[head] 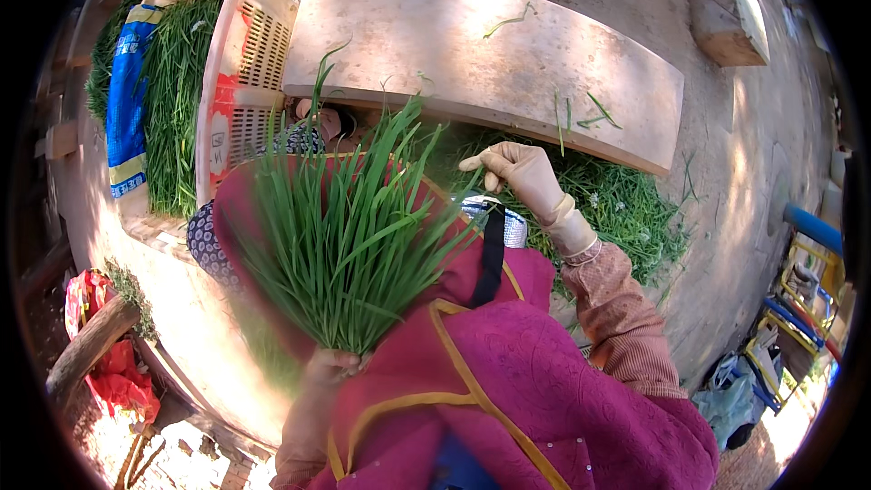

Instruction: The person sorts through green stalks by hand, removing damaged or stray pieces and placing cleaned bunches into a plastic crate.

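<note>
My left hand (333, 362) is closed around the base of a large bunch of long green leaves (354, 252), which look like garlic chives and fan out over my lap. To the right of the bunch, my gloved right hand (495, 165) has thumb and fingertips close together at the tip of a thin green leaf. Whether it pinches that leaf cannot be told. Beneath and behind this hand, a pile of loose green stalks (626, 218) with small white flowers lies on the ground. A wooden bench (476, 54) in front of me carries a few stray leaves.
At the left stands a plastic crate (262, 47) packed with green leaves, with a blue bag (127, 102) along them. A log (92, 347) and a red plastic bag (122, 384) lie lower left. A wooden block (728, 20) is at the upper right, plastic bags (731, 395) lower right.
</note>
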Demonstrator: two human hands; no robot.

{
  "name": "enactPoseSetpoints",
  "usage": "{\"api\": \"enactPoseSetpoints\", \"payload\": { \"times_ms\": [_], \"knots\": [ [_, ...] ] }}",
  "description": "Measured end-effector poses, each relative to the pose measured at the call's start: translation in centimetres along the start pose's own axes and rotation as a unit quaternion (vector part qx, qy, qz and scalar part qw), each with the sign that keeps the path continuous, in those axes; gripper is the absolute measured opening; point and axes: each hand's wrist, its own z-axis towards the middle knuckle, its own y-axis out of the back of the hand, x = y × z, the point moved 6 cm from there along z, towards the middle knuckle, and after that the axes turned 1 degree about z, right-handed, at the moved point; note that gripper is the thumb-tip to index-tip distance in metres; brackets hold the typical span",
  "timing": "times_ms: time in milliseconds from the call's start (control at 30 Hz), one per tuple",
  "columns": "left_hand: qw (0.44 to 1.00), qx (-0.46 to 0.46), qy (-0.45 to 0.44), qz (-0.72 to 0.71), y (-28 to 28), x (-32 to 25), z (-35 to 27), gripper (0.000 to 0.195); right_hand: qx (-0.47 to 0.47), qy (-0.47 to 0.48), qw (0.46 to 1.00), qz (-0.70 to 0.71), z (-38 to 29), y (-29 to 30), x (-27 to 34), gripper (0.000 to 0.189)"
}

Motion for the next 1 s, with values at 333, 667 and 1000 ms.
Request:
{"api": "enactPoseSetpoints", "payload": {
  "times_ms": [333,667,1000],
  "knots": [
    [1.000,-0.026,-0.002,0.001,-0.6,-0.1,0.1,0.050,-0.036,0.013,0.994,-0.107,-0.4,1.7,7.1,0.021],
    [1.000,-0.006,-0.014,-0.022,0.2,0.5,0.3,0.053,0.070,0.003,0.996,0.063,2.4,-3.9,5.2,0.021],
    [0.998,0.020,-0.009,-0.050,-0.5,0.4,0.5,0.054,-0.097,0.118,0.977,-0.150,0.6,0.9,9.6,0.010]
  ]
}}
